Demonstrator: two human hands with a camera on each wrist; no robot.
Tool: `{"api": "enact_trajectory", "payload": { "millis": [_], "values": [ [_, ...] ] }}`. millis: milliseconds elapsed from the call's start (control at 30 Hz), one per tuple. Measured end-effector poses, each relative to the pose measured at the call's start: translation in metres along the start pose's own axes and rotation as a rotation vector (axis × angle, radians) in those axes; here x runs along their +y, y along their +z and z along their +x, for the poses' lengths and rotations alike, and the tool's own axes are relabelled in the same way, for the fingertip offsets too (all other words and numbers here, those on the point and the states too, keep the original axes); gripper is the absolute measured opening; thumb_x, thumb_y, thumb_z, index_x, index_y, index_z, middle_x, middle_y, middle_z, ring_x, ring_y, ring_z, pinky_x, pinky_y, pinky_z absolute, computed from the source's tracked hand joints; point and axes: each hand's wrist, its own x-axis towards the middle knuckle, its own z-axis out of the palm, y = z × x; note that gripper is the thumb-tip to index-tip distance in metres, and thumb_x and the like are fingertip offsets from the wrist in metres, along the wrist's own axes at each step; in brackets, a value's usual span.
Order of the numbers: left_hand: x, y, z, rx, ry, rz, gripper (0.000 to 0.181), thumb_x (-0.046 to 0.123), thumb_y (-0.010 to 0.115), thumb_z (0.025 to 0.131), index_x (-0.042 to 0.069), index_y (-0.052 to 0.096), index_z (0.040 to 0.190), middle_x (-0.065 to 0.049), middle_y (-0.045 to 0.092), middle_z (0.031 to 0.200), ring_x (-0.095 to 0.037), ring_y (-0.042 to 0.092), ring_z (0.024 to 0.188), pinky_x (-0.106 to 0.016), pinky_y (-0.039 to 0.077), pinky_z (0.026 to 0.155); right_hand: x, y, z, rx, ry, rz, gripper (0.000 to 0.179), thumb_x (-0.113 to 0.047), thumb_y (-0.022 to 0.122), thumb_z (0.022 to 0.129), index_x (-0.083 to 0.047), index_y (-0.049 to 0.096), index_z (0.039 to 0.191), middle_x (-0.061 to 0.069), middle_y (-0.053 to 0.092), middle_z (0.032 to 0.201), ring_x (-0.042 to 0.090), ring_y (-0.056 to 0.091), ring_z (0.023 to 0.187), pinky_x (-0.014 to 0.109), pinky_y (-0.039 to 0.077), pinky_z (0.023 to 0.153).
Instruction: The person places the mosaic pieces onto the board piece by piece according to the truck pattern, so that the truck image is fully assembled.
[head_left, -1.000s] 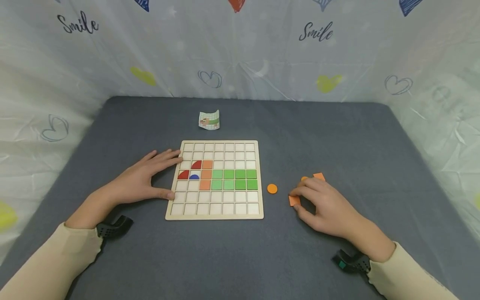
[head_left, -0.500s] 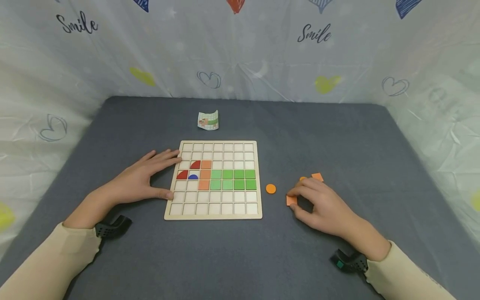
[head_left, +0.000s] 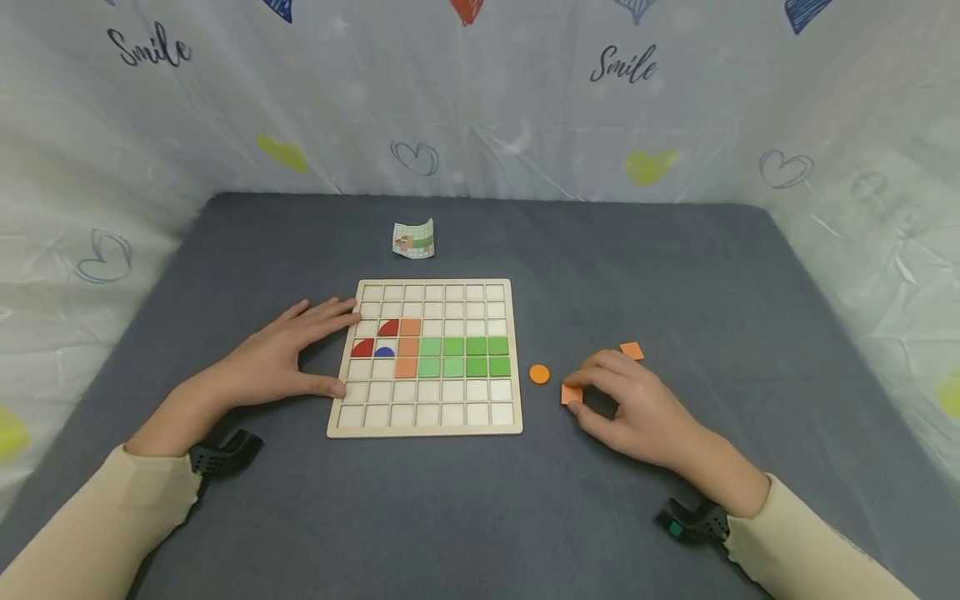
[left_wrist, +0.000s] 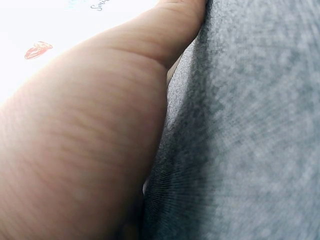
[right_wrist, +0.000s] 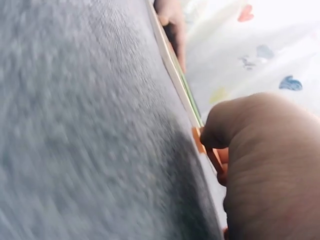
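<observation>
A wooden grid board lies flat on the table. My left hand rests at its left edge, fingers on the rim and thumb lower down. In the left wrist view, only the base of the left hand shows large. To the right of the board, my right hand pinches an orange square tile between thumb and fingers, low over the cloth. In the right wrist view, this tile shows at the thumb tip. Between tile and board lies an orange round piece.
Behind the right hand lies another orange tile. The board carries green tiles, orange tiles, red quarter-round pieces and a blue half-round piece. A small picture card stands curled behind the board.
My right hand has slid a little left with the orange square tile, closer to the round piece. A second round piece behind the hand has gone out of sight. My left hand stays put.
</observation>
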Motion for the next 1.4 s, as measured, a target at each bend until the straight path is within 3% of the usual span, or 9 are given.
{"api": "enact_trajectory", "payload": {
  "millis": [633,1067,1400],
  "values": [
    [0.001,-0.001,0.0,-0.005,-0.003,-0.006,0.109,0.065,0.088,0.085,0.029,0.035,0.173,0.004,0.02,0.182,-0.031,0.015,0.168,-0.049,0.002,0.137,-0.007,0.022,0.029,0.068,-0.084,0.014,0.019,-0.012,0.081,0.095,-0.009,0.08,0.114,-0.001,0.071,0.107,0.019,0.065,0.1,0.03,0.052,0.089],
    [0.001,0.002,0.0,0.0,0.031,-0.003,0.109,0.064,0.088,0.086,0.024,0.036,0.173,-0.003,0.022,0.182,-0.036,0.018,0.167,-0.053,0.001,0.137,-0.024,0.049,0.069,0.05,-0.168,0.028,0.014,-0.013,0.081,0.097,-0.01,0.08,0.11,0.0,0.069,0.107,0.017,0.059,0.094,0.031,0.051,0.077],
    [-0.003,0.001,-0.001,0.012,0.017,0.001,0.11,0.064,0.09,0.084,0.028,0.036,0.173,0.003,0.021,0.182,-0.031,0.016,0.168,-0.049,0.001,0.137,-0.041,0.077,0.109,-0.002,-0.198,0.025,0.014,-0.017,0.077,0.101,-0.009,0.081,0.112,0.0,0.069,0.107,0.017,0.059,0.093,0.029,0.052,0.078]
  ]
}}
